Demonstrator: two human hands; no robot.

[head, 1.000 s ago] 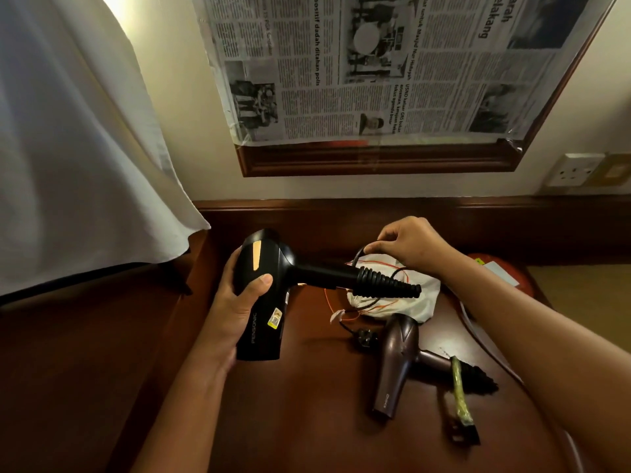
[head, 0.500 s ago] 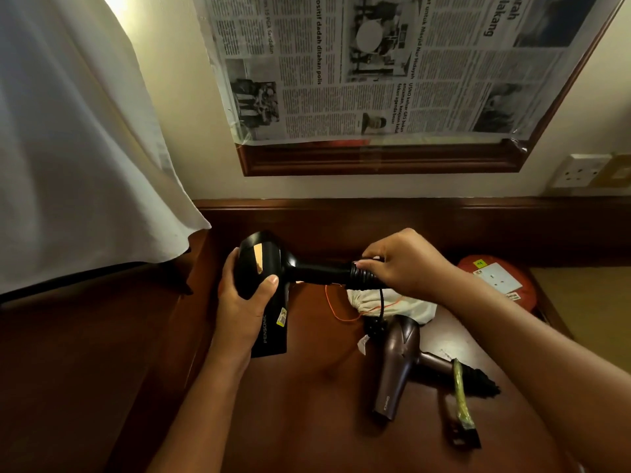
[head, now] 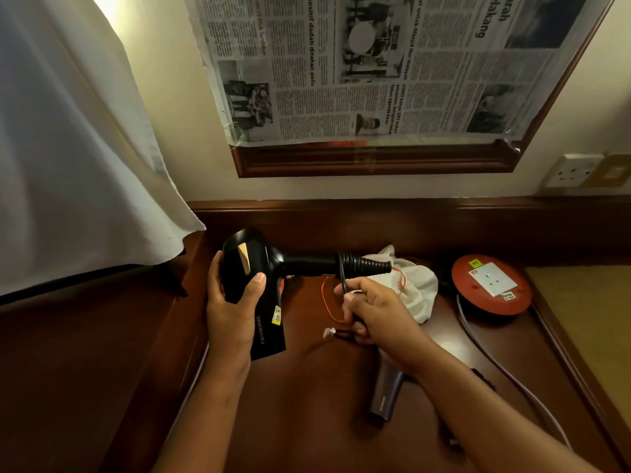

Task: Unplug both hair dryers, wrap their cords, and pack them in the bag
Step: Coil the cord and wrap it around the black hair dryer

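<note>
Since the half-second-earlier frame, the right hand (head: 372,314) had dropped from the top of the handle to just below it, drawing the black cord (head: 342,275) down with it, so that one turn of cord lay over the ribbed strain-relief cone at the handle's end. The black Pensonic hair dryer (head: 254,285) had barely shifted: it was held above the dark wooden desk (head: 307,404), barrel pointing down and handle pointing right.

The left hand (head: 232,312) gripped the dryer's body, thumb across the front. The right hand was curled closed, pinching the cord between thumb and fingers; how much slack trailed below the fist could not be told.

Judging by this, the step in hand was wrapping the first dryer's cord round its handle, with only the first loop or so laid. The next move would seem to call for carrying the cord up behind the handle and over again, with light tension so the turn does not slip off the tapering cone.

The second, brown hair dryer (head: 384,394) lay on the desk under the right forearm, partly hidden. The white drawstring bag (head: 418,288) sat crumpled behind the hands, beside a red round extension reel (head: 491,285) with a white cable (head: 512,380). A wall socket (head: 572,170) showed on the right, nothing plugged into it.
</note>
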